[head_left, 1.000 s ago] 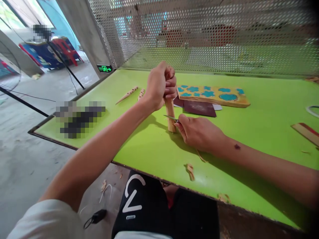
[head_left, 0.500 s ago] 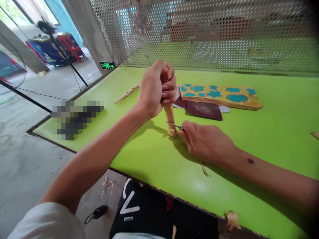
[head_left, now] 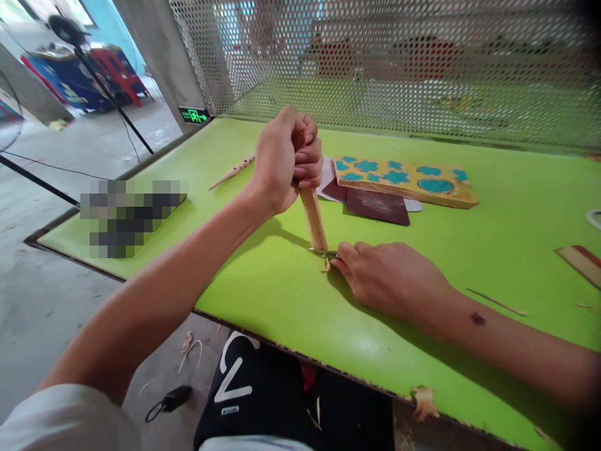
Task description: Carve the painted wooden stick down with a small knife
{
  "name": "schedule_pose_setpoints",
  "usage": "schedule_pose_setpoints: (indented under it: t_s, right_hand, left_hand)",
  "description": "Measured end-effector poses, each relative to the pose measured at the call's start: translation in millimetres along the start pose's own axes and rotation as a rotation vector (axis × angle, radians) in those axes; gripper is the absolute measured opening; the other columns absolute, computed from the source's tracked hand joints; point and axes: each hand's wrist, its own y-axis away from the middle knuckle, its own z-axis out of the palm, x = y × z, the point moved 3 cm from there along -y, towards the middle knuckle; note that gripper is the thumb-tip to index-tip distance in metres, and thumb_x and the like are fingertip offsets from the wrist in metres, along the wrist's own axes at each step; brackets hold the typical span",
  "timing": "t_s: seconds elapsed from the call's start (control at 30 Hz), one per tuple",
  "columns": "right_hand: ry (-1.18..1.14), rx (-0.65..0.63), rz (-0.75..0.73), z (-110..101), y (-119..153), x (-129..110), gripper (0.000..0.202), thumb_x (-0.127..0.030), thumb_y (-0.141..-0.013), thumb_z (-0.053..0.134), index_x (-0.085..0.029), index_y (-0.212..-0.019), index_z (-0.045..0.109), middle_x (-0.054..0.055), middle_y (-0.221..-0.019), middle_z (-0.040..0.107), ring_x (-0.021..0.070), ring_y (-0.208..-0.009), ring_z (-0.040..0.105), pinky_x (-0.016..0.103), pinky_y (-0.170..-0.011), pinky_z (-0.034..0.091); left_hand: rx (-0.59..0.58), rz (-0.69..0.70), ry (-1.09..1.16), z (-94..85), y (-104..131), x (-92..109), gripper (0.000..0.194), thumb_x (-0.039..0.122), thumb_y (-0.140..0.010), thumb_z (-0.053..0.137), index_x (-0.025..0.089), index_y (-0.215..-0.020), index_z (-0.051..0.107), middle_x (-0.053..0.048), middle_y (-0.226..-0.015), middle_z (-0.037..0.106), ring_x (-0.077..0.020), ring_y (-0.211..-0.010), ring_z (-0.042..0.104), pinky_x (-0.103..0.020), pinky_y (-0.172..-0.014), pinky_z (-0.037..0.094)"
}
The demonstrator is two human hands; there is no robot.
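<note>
My left hand (head_left: pixel 291 156) is wrapped round the upper end of a wooden stick (head_left: pixel 313 219), which it holds nearly upright on the green table (head_left: pixel 263 282). In my right hand (head_left: pixel 394 272) is a small knife (head_left: pixel 323 251), its handle mostly hidden by the fingers. The blade lies across the stick at its bottom end, and a curled wood shaving (head_left: pixel 327 265) hangs just below it. Behind the hands, a yellow wooden board with teal patches (head_left: pixel 399 178) rests partly over dark red sandpaper (head_left: pixel 378 208).
A pointed carved wooden stick (head_left: pixel 232 172) lies left of my left hand. Farther left sits a blurred dark object (head_left: pixel 131 219). A perforated metal screen (head_left: pixel 375 69) closes off the back. At right lies a wood strip (head_left: pixel 580 263); shavings (head_left: pixel 425 402) cling to the front edge.
The knife has slid down the stick to its bottom end, raising a shaving there. My left hand keeps its hold. The view has shifted slightly to the right.
</note>
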Motion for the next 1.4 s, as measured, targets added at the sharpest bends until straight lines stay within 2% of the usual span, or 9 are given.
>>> schedule_pose_setpoints:
  t_s: [0.1,0.3,0.43,0.57,0.7,0.9,0.97,1.17,1.4]
  right_hand:
    - [-0.018,0.011,0.063,-3.8,-4.1,3.6,0.047,-0.045,-0.104,0.019,-0.021,-0.098,0.058,0.009,-0.072,0.065,0.0180,-0.048,0.048,0.032,-0.053,0.019]
    - [0.008,0.192,0.062,-13.8,-19.8,-2.4,0.048,-0.045,-0.105,0.016,-0.018,-0.106,0.056,0.012,-0.084,0.067,0.0183,-0.052,0.049,0.034,-0.054,0.015]
    - [-0.029,0.131,0.056,-8.6,-16.3,-5.2,0.047,-0.046,-0.105,0.018,-0.019,-0.102,0.056,0.010,-0.073,0.065,0.0177,-0.049,0.049,0.033,-0.053,0.017]
    - [0.014,0.055,0.013,-2.3,-4.4,-4.6,0.043,-0.040,-0.105,0.020,-0.020,-0.099,0.057,0.010,-0.073,0.066,0.0188,-0.050,0.052,0.032,-0.052,0.018]
    - [0.044,-0.005,0.007,-1.6,-0.2,-1.1,0.043,-0.040,-0.104,0.020,-0.020,-0.096,0.057,0.009,-0.071,0.066,0.0174,-0.047,0.050,0.033,-0.051,0.017]
    - [0.052,0.132,0.038,-7.6,-14.0,-3.3,0.045,-0.041,-0.105,0.017,-0.019,-0.106,0.056,0.012,-0.086,0.069,0.0193,-0.054,0.054,0.033,-0.052,0.017]
    - [0.045,0.150,0.041,-8.0,-16.2,-4.8,0.045,-0.042,-0.105,0.018,-0.018,-0.106,0.056,0.012,-0.082,0.068,0.0197,-0.054,0.054,0.033,-0.053,0.017]
    - [-0.018,0.055,0.046,-4.0,-9.4,-2.1,0.046,-0.041,-0.105,0.018,-0.018,-0.104,0.058,0.009,-0.069,0.064,0.0201,-0.052,0.052,0.033,-0.055,0.023]
    - [0.027,-0.092,0.017,-0.4,11.4,12.0,0.042,-0.041,-0.104,0.023,-0.021,-0.091,0.057,0.005,-0.063,0.060,0.0163,-0.045,0.044,0.033,-0.052,0.019]
  left_hand:
    - [-0.031,-0.004,0.016,-0.6,-1.8,-0.4,0.026,0.019,-0.090,0.043,0.021,-0.066,0.031,0.006,-0.046,0.022,-0.0046,-0.031,0.022,-0.018,-0.037,0.011]
    - [0.036,-0.057,0.019,5.3,-0.4,-4.9,0.027,0.025,-0.090,0.051,0.020,-0.069,0.035,0.007,-0.047,0.025,-0.0035,-0.032,0.024,-0.018,-0.038,0.012]
    - [0.001,-0.028,-0.021,6.8,0.5,-3.4,0.029,0.023,-0.090,0.047,0.020,-0.066,0.033,0.007,-0.046,0.022,-0.0032,-0.032,0.021,-0.018,-0.039,0.011]
    - [-0.058,0.021,-0.071,3.8,0.0,-0.6,0.029,0.019,-0.090,0.039,0.020,-0.063,0.029,0.006,-0.048,0.019,-0.0036,-0.033,0.020,-0.018,-0.039,0.010]
    - [-0.047,0.052,-0.054,-1.5,-2.8,0.2,0.029,0.018,-0.090,0.039,0.021,-0.064,0.028,0.006,-0.047,0.020,-0.0042,-0.033,0.019,-0.018,-0.037,0.011]
    - [0.037,-0.036,0.053,1.2,-3.8,-4.9,0.026,0.023,-0.092,0.049,0.021,-0.070,0.035,0.007,-0.046,0.025,-0.0044,-0.031,0.024,-0.018,-0.037,0.012]
    - [0.038,-0.025,0.015,2.7,-3.5,-4.2,0.027,0.024,-0.092,0.049,0.020,-0.069,0.035,0.007,-0.045,0.025,-0.0043,-0.031,0.023,-0.019,-0.037,0.012]
    - [-0.008,0.008,-0.089,4.6,-3.4,-2.5,0.030,0.024,-0.091,0.045,0.020,-0.064,0.033,0.007,-0.044,0.024,-0.0042,-0.031,0.021,-0.019,-0.039,0.013]
    - [-0.030,0.034,-0.051,-5.4,-4.5,0.0,0.031,0.024,-0.092,0.045,0.020,-0.065,0.031,0.007,-0.045,0.022,-0.0038,-0.031,0.021,-0.018,-0.037,0.013]
